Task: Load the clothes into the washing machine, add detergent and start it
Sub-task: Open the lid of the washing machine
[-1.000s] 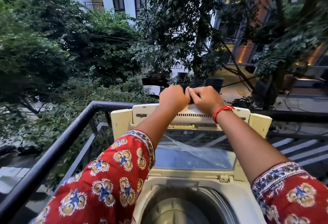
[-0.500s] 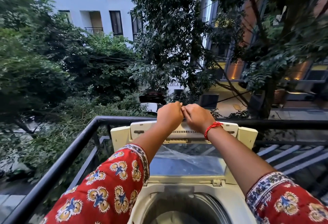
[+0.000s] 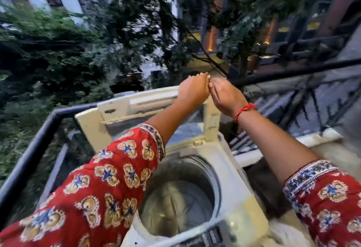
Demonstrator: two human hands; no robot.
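Observation:
A cream top-loading washing machine (image 3: 230, 168) stands on a balcony with its lid (image 3: 117, 109) raised upright at the back. The drum (image 3: 175, 207) is exposed, and only its grey pulsator floor shows inside. My left hand (image 3: 193, 90) is curled at the lid's top right edge. My right hand (image 3: 226, 98), with a red thread on its wrist, touches the left hand's fingertips just past the lid's right corner. Motion blur hides whether it grips the lid. No clothes or detergent are in view.
A black metal railing (image 3: 29, 158) runs along the left of the machine and behind it (image 3: 293, 70). The control panel (image 3: 205, 237) lies at the near edge. Trees and buildings fill the space beyond, and a white ledge (image 3: 283, 145) lies to the right.
The view has swung down and tilted, so more of the drum shows. Both hands have shifted from the lid's top middle toward its right corner, and the right hand has come off the top edge.

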